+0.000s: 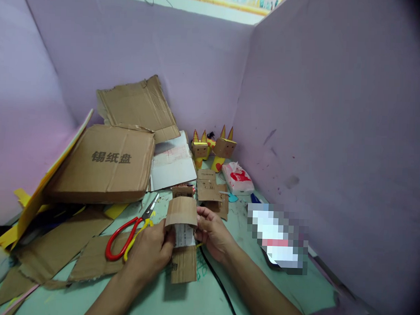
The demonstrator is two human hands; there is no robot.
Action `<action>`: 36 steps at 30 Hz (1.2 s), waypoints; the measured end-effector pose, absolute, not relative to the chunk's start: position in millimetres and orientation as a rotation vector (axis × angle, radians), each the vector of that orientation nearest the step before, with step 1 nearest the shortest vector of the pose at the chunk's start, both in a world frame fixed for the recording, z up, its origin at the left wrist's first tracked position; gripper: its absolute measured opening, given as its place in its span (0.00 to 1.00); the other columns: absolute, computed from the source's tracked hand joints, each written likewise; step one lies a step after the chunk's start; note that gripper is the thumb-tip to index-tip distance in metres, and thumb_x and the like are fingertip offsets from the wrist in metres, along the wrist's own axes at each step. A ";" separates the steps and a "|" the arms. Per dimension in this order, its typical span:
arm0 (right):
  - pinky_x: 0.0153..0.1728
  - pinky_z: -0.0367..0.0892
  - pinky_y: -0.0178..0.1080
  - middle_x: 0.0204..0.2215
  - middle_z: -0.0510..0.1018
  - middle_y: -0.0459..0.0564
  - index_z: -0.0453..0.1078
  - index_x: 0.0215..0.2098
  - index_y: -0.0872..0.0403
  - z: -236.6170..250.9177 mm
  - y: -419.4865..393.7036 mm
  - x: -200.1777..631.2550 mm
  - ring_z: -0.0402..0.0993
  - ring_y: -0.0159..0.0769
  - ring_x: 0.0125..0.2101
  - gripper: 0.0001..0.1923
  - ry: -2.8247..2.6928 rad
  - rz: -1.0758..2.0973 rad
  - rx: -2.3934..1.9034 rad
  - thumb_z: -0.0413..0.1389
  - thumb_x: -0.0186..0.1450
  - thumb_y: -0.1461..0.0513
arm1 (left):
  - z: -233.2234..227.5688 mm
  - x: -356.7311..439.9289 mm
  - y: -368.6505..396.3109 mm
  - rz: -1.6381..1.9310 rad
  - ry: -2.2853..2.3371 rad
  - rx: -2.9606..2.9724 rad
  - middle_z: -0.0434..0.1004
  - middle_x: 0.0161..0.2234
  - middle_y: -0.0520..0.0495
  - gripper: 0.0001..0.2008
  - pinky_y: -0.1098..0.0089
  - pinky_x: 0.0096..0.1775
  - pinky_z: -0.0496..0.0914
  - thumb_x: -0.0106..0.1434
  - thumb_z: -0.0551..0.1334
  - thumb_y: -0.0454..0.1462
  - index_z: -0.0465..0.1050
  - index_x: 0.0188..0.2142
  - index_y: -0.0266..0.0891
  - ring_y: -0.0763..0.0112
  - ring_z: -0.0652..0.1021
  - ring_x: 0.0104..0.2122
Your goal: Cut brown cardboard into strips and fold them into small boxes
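Both hands (179, 241) on folded cardboard strip (181, 230)

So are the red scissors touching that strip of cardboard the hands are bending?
Apart. The head view shows the left hand between the red scissors and the cardboard strip, with green table visible too.

Pale green table (205, 299), flattened cardboard box (104, 165), red-handled scissors (126, 235), cardboard scraps (58, 248), tissue pack (237, 177), black cable (219, 282)
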State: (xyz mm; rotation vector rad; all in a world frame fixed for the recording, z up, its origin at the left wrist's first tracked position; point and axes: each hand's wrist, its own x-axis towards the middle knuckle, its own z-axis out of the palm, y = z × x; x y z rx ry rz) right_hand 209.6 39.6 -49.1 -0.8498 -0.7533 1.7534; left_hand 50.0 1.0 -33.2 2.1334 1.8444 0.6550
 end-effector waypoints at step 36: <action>0.26 0.65 0.32 0.28 0.76 0.44 0.64 0.40 0.53 -66.1 40.4 193.6 0.72 0.32 0.25 0.22 -1.089 1.336 -1.010 0.55 0.46 0.69 | -33.3 59.7 10.3 0.718 2.021 1.764 0.73 0.21 0.49 0.11 0.73 0.26 0.60 0.56 0.50 0.39 0.66 0.22 0.40 0.68 0.73 0.25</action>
